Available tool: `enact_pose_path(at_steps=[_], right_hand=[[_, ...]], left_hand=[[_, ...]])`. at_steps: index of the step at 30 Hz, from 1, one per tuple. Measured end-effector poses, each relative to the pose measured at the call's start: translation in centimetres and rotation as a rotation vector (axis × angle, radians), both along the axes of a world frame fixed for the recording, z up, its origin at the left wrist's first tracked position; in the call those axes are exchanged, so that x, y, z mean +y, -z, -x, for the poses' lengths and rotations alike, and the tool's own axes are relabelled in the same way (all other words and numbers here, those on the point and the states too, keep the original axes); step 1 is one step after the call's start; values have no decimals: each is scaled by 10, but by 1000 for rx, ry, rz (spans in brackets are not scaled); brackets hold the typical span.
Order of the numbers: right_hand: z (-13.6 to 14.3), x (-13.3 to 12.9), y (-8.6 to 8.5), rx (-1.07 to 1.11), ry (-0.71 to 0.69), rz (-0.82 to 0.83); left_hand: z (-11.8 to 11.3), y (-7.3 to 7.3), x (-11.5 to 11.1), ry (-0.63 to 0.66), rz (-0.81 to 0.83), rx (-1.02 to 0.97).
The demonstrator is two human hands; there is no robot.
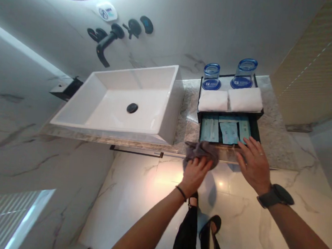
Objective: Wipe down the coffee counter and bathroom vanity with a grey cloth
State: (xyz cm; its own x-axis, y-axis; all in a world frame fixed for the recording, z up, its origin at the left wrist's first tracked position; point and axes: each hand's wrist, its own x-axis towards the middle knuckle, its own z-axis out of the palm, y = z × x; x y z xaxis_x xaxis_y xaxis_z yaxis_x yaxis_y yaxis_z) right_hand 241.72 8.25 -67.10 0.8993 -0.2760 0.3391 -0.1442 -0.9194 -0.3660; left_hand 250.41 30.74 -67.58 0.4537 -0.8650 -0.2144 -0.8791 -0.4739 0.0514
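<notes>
My left hand [195,174] grips a crumpled dark grey cloth [203,150] at the counter's front edge, just left of an open drawer. At the drawer's front right corner, my right hand [253,163] has its fingers spread and holds nothing; whether the fingertips touch the drawer front I cannot tell. The black drawer [254,126] is pulled out and holds several light blue packets [228,132]. Above it, the black tray box [199,98] carries two rolled white towels, a left towel [213,100] and a right towel [245,100], with two upturned blue glasses [245,69] behind them.
A white rectangular basin [133,94] stands left on the grey stone counter [187,120]. Over it, a black spout [104,47] and a valve handle [133,28] project from the wall. A black towel bar [137,152] runs below the counter edge. A dark box [72,88] sits left of the basin.
</notes>
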Motion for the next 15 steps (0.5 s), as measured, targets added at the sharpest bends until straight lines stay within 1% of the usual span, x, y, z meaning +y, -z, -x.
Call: enact_pose_path(at_steps=[2,4,6,7,9,11,13,15], right_hand=[[21,11,2,-61,3,-56],[44,22,8,-88,-6,-106],[66,32,18,-60,-30,-166],[76,37,24,-30,-52,-196],[95,46,38,46,-86,-247],[108,51,55,119,-80,-272],[109,53,76,177,-23,-296],[96,49,100,219,67,-319]], left_hand=[[-28,-2,50,-201,-133,-40],[-53,-10,96,-388,-246,-55],[-71,-21,136,-513,-324,-44],[-75,-26,153,-559,-353,-36],[-73,-34,183,-641,-400,-32],[-62,-36,207,-718,-451,-19],[-48,-32,224,-749,-491,-1],[-43,-29,234,-712,-501,-16]])
